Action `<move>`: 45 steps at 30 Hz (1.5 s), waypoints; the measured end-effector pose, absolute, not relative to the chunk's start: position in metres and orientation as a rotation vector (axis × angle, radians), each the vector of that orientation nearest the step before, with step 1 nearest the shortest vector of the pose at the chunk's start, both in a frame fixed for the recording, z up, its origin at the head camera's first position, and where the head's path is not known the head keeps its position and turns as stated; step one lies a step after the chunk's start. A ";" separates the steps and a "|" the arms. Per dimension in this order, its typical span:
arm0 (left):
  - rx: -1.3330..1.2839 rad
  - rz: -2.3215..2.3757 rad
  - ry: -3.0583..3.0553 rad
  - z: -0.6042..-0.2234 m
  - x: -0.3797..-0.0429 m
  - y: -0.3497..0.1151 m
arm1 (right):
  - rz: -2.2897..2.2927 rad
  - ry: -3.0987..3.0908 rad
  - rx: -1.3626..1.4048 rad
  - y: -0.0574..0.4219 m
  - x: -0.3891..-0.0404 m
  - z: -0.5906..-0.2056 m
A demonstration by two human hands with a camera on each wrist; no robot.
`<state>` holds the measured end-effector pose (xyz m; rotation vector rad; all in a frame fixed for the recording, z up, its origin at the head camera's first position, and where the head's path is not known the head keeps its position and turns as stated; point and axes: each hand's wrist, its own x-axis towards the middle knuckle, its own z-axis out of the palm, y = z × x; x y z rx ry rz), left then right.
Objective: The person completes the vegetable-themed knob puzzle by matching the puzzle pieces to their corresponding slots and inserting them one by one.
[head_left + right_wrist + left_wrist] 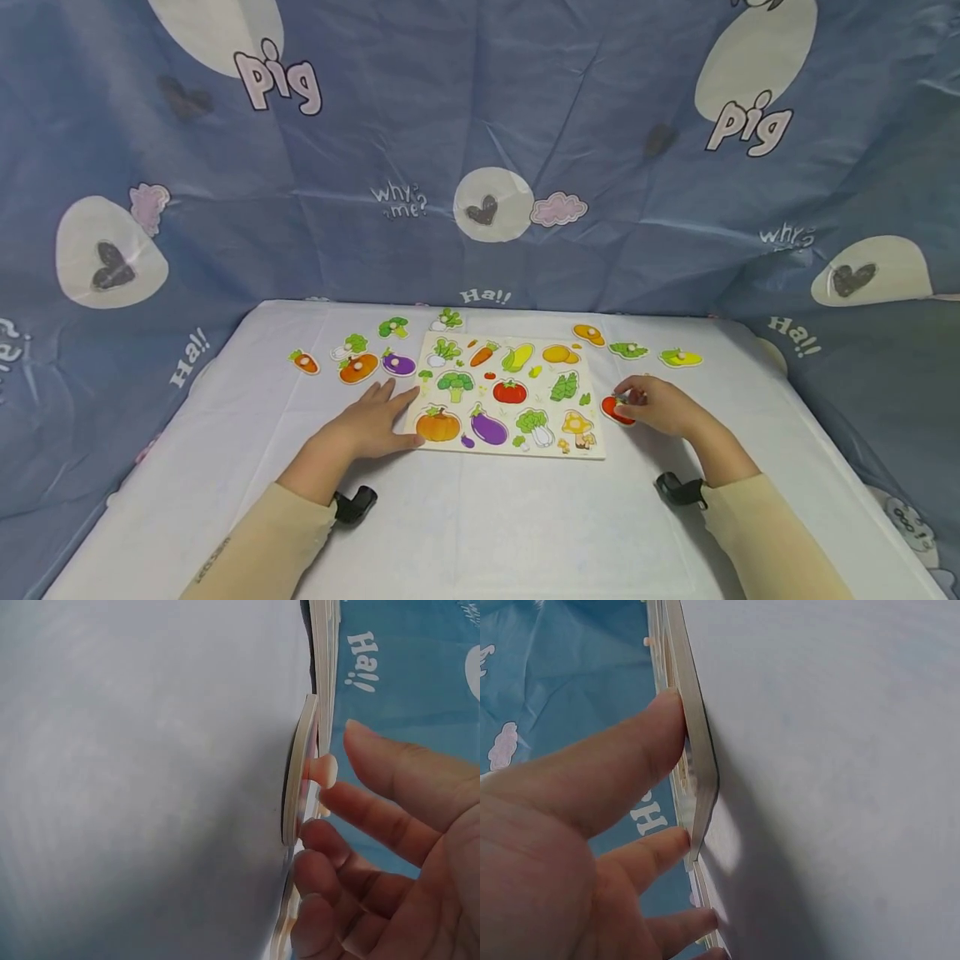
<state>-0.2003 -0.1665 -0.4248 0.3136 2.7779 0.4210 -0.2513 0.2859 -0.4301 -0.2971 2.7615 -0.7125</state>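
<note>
Right hand (663,410): thumb (390,761) is standing off the knob (325,771) while the index finger (382,817) is curving in by it, maybe touching, honestly hard to tell from that angle. The tomato piece (612,410) under it is lying just off the puzzle board (487,451) at 3 o'clock. Left hand (371,425) is resting spread at 9, fingers touching the edge. Further out, carrot (305,362), pumpkin (358,370) and eggplant (398,365) pieces are sitting around 10
</note>
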 end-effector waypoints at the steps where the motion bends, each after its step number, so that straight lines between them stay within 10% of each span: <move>1: 0.313 0.421 2.778 -0.425 -0.200 -0.167 | -0.718 2.760 -0.301 0.286 -0.252 -0.430; 45: 0.265 0.395 2.756 -0.428 -0.200 -0.165 | -0.868 2.714 -0.359 0.270 -0.247 -0.408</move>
